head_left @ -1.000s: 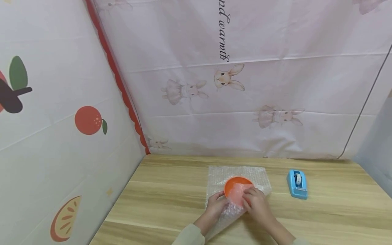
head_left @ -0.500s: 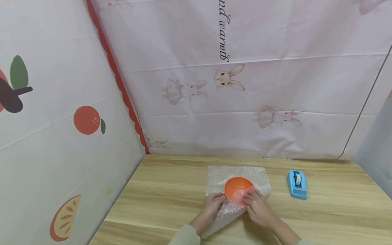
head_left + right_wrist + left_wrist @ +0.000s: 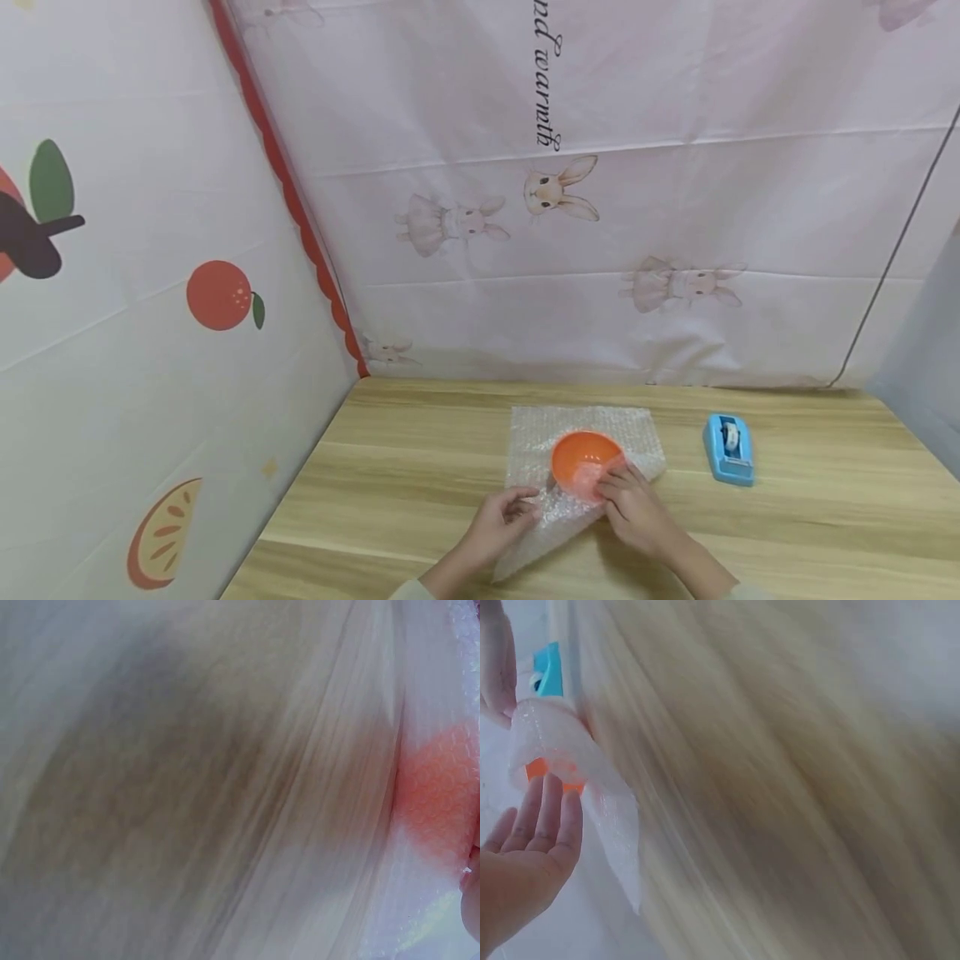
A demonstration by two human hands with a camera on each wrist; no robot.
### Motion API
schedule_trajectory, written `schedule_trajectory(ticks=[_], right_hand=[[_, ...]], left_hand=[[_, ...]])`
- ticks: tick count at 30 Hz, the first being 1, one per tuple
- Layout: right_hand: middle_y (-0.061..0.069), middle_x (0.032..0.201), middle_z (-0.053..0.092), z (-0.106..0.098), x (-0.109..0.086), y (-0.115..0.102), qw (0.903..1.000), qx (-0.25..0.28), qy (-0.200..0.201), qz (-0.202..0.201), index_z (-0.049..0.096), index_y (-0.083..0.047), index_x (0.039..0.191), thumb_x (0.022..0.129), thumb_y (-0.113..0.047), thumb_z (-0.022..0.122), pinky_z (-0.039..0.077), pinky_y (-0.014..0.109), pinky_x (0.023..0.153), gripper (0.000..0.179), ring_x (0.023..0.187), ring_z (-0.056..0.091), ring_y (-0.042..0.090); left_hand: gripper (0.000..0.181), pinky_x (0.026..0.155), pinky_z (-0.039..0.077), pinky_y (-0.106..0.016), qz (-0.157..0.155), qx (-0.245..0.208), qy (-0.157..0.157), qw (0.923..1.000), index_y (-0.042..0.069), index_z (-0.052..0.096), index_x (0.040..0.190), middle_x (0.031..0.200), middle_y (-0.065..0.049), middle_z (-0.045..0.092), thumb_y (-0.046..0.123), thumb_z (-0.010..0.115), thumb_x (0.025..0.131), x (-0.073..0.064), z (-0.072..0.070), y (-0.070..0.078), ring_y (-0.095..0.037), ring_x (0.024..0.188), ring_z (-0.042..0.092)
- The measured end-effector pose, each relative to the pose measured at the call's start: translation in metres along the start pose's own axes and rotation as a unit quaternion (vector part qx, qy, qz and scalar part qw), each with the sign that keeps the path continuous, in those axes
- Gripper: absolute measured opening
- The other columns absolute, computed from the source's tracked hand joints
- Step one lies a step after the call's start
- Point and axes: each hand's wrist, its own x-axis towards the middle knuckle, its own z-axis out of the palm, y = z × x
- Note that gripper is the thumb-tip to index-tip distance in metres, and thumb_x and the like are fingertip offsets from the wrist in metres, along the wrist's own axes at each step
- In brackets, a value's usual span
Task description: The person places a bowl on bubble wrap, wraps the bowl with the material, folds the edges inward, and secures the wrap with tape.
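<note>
An orange bowl (image 3: 583,452) sits on a sheet of bubble wrap (image 3: 531,435) on the table. The sheet's near corner is folded up over the bowl's front right side, where orange shows pinkish through it. My right hand (image 3: 636,510) holds this fold against the bowl's right rim with bent fingers. To the left, my left hand (image 3: 497,523) is beside the wrap; in the left wrist view its fingers (image 3: 549,814) are extended toward the bowl. The right wrist view catches the wrap-covered bowl (image 3: 441,791) and a fingertip (image 3: 471,900) at the right edge.
A blue tape dispenser (image 3: 729,450) with a roll in it stands to the right of the wrap. The wooden table (image 3: 420,433) meets a rabbit-print cloth (image 3: 480,325) at the back and a fruit-print wall covering (image 3: 150,375) at the left.
My left hand has let go of the bowl's left side and moved left and toward me. The fold has slid down, baring more of the bowl's inside. My right hand stays at the right rim.
</note>
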Motion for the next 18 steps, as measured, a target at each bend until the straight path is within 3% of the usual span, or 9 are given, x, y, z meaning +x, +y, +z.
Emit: schedule_trajectory(ticks=[5,13,15,18], right_hand=[[0.015,0.105,0.068,-0.001,0.000,0.001,0.9999,-0.007,-0.012,-0.003,0.069,0.002,0.096,0.083,-0.003,0.052,0.032,0.053,0.104,0.022,0.112,0.056,0.035],[0.016,0.105,0.068,-0.002,0.000,0.003,0.9998,0.003,-0.018,0.002,0.069,0.001,0.096,0.083,-0.004,0.052,0.030,0.053,0.105,0.022,0.112,0.056,0.035],[0.015,0.104,0.068,-0.001,0.000,0.003,0.9999,-0.003,-0.011,-0.005,0.069,0.001,0.095,0.083,-0.004,0.053,0.032,0.052,0.104,0.021,0.111,0.056,0.035],[0.014,0.101,0.069,-0.001,0.000,0.004,0.9997,-0.013,0.002,-0.022,0.070,0.000,0.093,0.082,-0.004,0.054,0.035,0.053,0.102,0.019,0.108,0.058,0.034]], left_hand=[[0.044,0.070,0.051,-0.016,0.026,0.053,-0.045,0.9973,-0.008,0.053,0.121,0.096,-0.021,0.065,0.008,0.065,0.081,-0.016,-0.010,0.002,-0.002,0.080,0.059],[0.048,0.067,0.052,-0.017,0.026,0.139,-0.067,0.9877,-0.004,0.054,0.120,0.089,-0.008,0.064,0.008,0.072,0.077,-0.034,-0.018,-0.003,-0.003,0.077,0.059],[0.045,0.067,0.052,-0.017,0.032,0.167,-0.073,0.9827,-0.003,0.055,0.119,0.088,-0.005,0.064,0.006,0.070,0.078,-0.036,-0.019,-0.004,-0.003,0.078,0.059],[0.038,0.068,0.050,-0.015,0.045,0.240,-0.081,0.9663,-0.001,0.060,0.112,0.086,0.000,0.063,0.005,0.068,0.076,-0.038,-0.019,-0.005,0.000,0.077,0.055]])
